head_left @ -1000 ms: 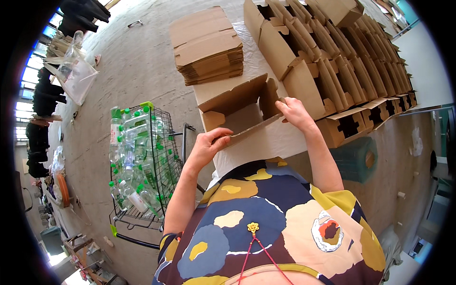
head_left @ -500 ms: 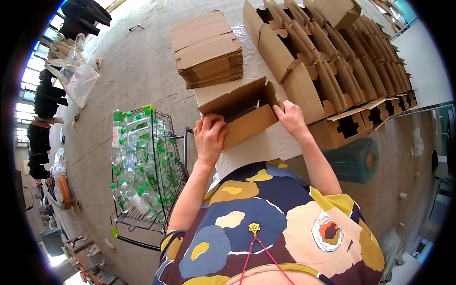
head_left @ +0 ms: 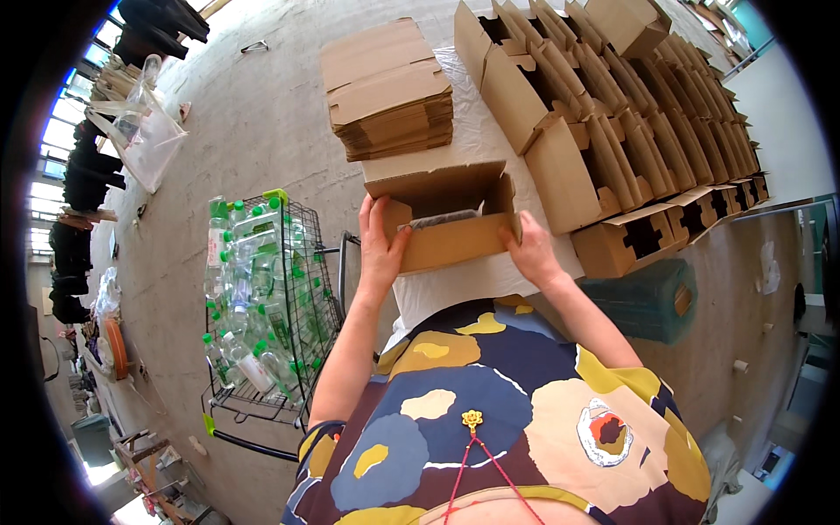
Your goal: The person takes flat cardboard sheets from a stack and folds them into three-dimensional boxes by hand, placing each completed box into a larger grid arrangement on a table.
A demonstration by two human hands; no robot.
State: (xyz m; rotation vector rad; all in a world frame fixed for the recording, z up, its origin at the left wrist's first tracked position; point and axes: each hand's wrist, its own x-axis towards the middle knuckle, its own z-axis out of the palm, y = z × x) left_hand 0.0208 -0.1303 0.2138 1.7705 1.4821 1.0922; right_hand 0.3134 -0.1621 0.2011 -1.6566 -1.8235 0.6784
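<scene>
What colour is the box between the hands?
The cardboard box is brown, best seen in the head view.

A streaked, grey concrete floor [head_left: 254, 131] spread out beyond the left edge of a long table topped with creased white sheeting [head_left: 437, 290], and also showed past its near edge on the right. Well off that left edge, a row of bright, many-paned windows [head_left: 44, 194] let in pale daylight. A rough brown wooden frame [head_left: 144, 472] stood down that side, toward the near end. Past the table's far right corner lay a smooth, plain white surface [head_left: 783, 131], whether wall or tabletop unclear.
</scene>
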